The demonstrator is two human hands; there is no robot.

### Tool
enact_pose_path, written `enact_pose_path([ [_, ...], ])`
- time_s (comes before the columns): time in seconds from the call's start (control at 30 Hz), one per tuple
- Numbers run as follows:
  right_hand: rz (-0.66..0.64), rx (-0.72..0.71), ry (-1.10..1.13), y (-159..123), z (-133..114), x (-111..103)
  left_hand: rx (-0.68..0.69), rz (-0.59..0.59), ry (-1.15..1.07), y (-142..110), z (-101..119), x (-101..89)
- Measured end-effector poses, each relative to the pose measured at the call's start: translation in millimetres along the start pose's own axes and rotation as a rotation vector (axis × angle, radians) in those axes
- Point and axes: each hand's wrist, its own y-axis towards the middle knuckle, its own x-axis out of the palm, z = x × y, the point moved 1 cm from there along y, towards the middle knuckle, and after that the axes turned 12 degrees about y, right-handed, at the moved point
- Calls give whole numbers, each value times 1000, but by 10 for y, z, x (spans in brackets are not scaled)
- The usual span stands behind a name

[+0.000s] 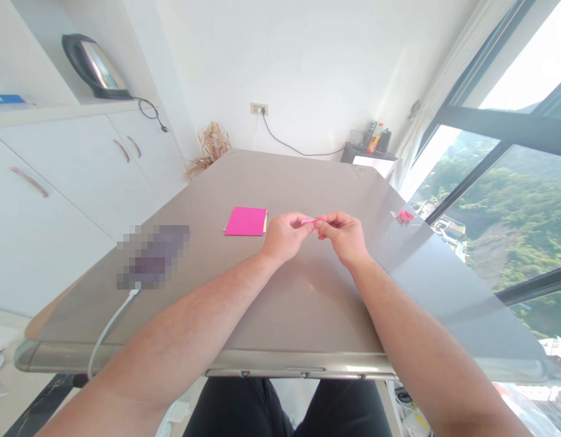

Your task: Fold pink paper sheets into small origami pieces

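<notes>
Both hands meet over the middle of the table, pinching a narrow folded strip of pink paper [309,221] between them. My left hand [284,235] grips its left end between thumb and fingers. At the right end, the thumb and fingertips of my right hand [342,235] are closed on the same paper. Most of the strip is hidden by my fingers, so its folds cannot be made out. Just left of my left hand lies a stack of square coloured paper [246,221], magenta on top, with green and yellow edges peeking out.
A blurred-out device [153,258] with a white cable [111,321] lies on the left of the grey table [289,176]. Small pink pieces [405,215] rest near the right edge, beside the window. A low black stand [369,155] with bottles is behind the table.
</notes>
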Motion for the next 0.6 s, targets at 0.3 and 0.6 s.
enact_pose_path([
  [0.3,-15,-8,-11,-11,-34,-8,-4,-27,-71,-12,41,-1],
  [0.6,-2,-48,-101,-13,-9,-5,-7,-51,-65,-2,34,-5],
])
